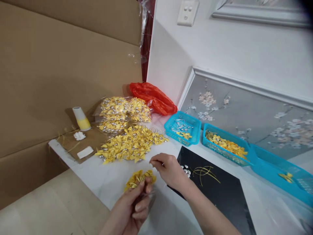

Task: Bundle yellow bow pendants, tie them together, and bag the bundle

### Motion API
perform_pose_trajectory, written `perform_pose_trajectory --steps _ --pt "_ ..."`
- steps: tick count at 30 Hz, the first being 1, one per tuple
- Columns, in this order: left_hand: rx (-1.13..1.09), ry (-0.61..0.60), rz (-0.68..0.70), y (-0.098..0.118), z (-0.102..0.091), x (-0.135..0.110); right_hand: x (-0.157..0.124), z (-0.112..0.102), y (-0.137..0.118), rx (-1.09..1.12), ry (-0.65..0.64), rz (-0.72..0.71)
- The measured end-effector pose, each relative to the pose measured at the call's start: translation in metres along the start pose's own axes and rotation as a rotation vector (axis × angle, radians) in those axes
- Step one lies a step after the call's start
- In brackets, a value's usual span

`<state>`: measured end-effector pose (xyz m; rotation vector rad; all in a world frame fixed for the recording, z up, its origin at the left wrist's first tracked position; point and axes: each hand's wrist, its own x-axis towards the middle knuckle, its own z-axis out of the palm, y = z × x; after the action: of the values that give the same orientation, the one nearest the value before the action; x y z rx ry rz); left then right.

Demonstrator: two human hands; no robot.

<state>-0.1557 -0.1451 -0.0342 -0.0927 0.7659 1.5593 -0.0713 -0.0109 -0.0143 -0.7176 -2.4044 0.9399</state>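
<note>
White table [114,178] in a corner: cardboard [61,65] left, wall [220,49] right. Left hand [132,212] fingers clamped on bows [140,178]. Right hand [171,171] fingertips pinched together just above them.

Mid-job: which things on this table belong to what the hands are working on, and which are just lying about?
Likely in hand: left hand holding a bunch of yellow bows; right hand pinched shut beside it; loose bow pile; black mat with silver beads and yellow strands.
Lying about: red bag; thread cone; bagged bows; blue baskets; wall switch.
</note>
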Motion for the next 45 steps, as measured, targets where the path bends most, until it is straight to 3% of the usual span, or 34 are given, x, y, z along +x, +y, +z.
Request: perform_pose_trajectory --steps 6,10,13,18,32,37,45 --pt "-0.012 0.017 -0.028 0.002 -0.004 -0.002 -0.013 0.001 -0.002 0.077 -0.051 -0.034" --pt "0.148 -0.073 -0.063 0.002 -0.004 -0.004 -0.013 -0.007 -0.006 -0.007 -0.279 -0.228" --pt "0.301 -0.047 -0.088 0.002 -0.003 -0.005 -0.004 -0.007 -0.008 -0.149 -0.452 -0.383" --pt "0.365 -0.022 -0.171 0.002 -0.004 -0.008 0.009 0.003 -0.007 -0.238 -0.556 -0.559" --pt "0.122 -0.183 -0.389 0.013 -0.014 -0.01 0.003 0.001 -0.005 -0.174 -0.518 -0.592" --pt "0.12 -0.175 -0.319 0.014 -0.015 -0.009 -0.002 -0.001 -0.004 -0.165 -0.46 -0.542" --pt "0.102 -0.282 -0.5 0.016 -0.022 -0.001 -0.005 0.005 0.009 -0.115 -0.391 -0.688"
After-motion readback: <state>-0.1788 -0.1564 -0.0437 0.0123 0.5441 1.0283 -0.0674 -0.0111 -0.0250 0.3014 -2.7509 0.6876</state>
